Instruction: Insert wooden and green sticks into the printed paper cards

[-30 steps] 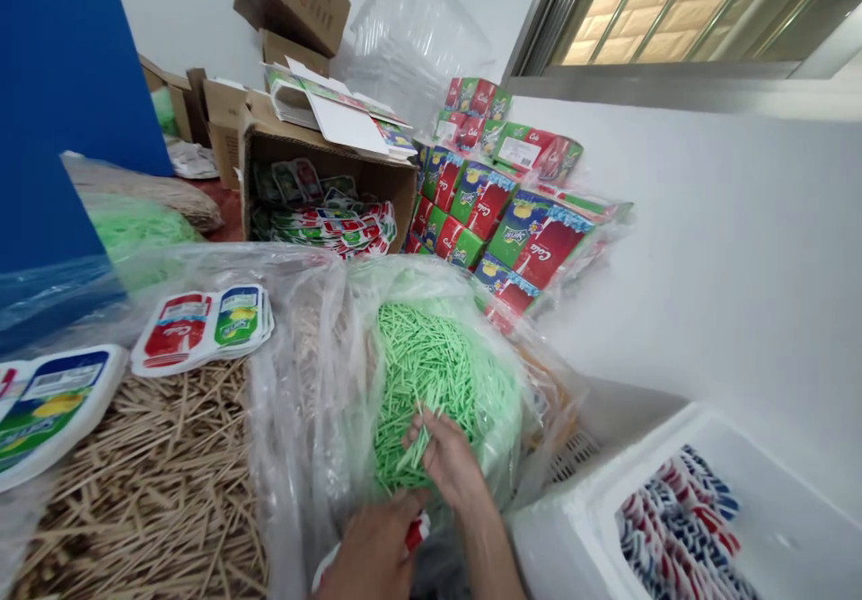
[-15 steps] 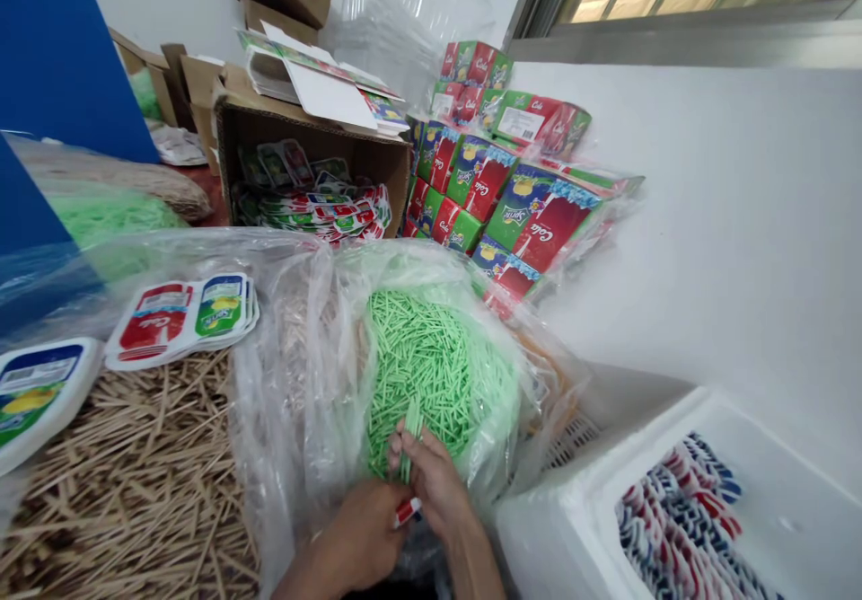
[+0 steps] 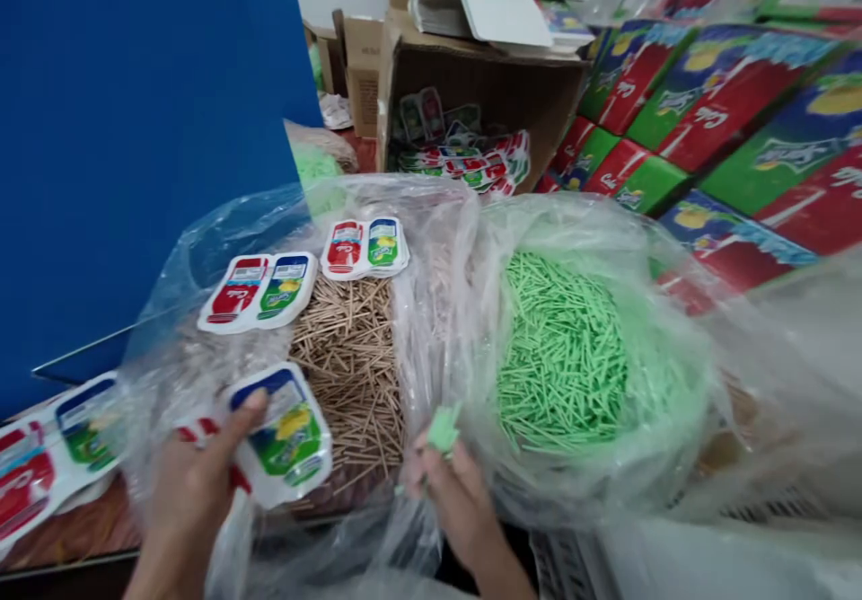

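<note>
My left hand (image 3: 192,492) grips a white blister tray (image 3: 283,434) with red and green-blue labels, thumb on its top edge. My right hand (image 3: 451,492) is pinched round a small bundle of green sticks (image 3: 443,427), held upright just outside the clear plastic bag of green sticks (image 3: 566,357). A second clear bag of tan wooden sticks (image 3: 350,348) lies between the hands, with two more labelled trays (image 3: 259,290) (image 3: 365,247) resting on top of it.
A blue panel (image 3: 135,133) stands at the left. An open cardboard box (image 3: 471,79) of labelled trays sits behind. Stacked red and green printed cartons (image 3: 727,124) fill the right. More labelled trays (image 3: 40,456) lie at the far left.
The view has swung left. My right hand has lifted a bundle of green sticks out of the bag. My left hand has moved left and now holds a labelled tray.
</note>
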A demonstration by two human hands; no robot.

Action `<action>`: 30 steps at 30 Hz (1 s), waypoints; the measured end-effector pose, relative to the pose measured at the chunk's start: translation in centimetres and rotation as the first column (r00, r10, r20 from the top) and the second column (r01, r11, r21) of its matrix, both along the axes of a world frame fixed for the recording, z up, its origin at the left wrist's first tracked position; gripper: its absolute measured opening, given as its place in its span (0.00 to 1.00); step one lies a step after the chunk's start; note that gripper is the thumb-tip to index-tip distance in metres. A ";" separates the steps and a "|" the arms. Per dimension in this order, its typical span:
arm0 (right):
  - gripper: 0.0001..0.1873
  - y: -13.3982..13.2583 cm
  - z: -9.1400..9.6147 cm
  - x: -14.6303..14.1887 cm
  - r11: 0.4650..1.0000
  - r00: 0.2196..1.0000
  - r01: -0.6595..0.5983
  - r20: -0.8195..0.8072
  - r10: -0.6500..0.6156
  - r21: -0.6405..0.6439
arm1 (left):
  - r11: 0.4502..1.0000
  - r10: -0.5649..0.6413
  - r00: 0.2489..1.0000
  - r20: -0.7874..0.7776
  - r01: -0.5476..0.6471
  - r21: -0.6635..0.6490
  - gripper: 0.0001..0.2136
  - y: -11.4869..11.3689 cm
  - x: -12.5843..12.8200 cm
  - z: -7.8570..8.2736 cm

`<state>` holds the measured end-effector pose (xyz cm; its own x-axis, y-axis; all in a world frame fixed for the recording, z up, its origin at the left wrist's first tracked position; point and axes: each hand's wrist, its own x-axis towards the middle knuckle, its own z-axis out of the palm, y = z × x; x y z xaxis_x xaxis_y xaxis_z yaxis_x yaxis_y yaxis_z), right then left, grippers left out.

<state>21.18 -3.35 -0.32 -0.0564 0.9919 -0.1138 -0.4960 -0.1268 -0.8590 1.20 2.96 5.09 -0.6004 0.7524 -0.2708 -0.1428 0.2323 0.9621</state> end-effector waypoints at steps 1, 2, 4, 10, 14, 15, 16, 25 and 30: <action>0.17 -0.1 -0.8 -1.6 0.997 0.988 -0.074 0.139 0.069 0.030 | 0.997 0.064 0.998 -0.011 -0.064 0.037 0.16 0.0 -1.4 0.2; 0.17 -0.2 -1.7 -2.9 0.990 0.963 -0.131 0.245 0.115 0.049 | 0.993 0.105 0.994 -0.007 -0.104 0.056 0.19 -0.1 -2.5 0.3; 0.13 -0.2 -3.3 -4.8 0.972 0.873 -0.230 0.451 0.188 0.041 | 0.984 0.160 0.987 -0.004 -0.159 0.079 0.25 -0.6 -4.1 0.0; 0.09 -0.6 -6.0 -5.6 0.907 0.625 -0.418 0.742 0.241 0.057 | 0.986 0.165 0.976 0.142 -0.166 -0.005 0.24 -2.9 -5.9 -2.9; 0.10 -0.7 -6.4 -5.6 0.898 0.617 -0.434 0.750 0.236 0.075 | 0.993 0.116 0.962 0.249 -0.108 -0.046 0.22 -3.1 -5.8 -3.6; 0.09 -0.7 -6.5 -5.7 0.901 0.622 -0.430 0.744 0.246 0.061 | 0.994 0.104 0.959 0.264 -0.097 -0.042 0.21 -3.1 -5.8 -3.5; 0.09 -0.7 -6.4 -5.7 0.905 0.634 -0.423 0.729 0.257 0.049 | 0.995 0.098 0.956 0.278 -0.091 -0.036 0.21 -3.0 -5.8 -3.4; 0.10 -0.5 -4.6 -4.3 0.948 0.761 -0.309 0.618 0.197 0.078 | 0.992 0.124 0.945 0.304 -0.118 -0.038 0.23 -2.8 -5.8 -2.6; 0.07 -0.6 -5.2 -3.9 0.924 0.654 -0.380 0.719 0.237 0.041 | 0.996 0.073 0.931 0.358 -0.050 -0.074 0.30 -2.7 -5.1 -2.6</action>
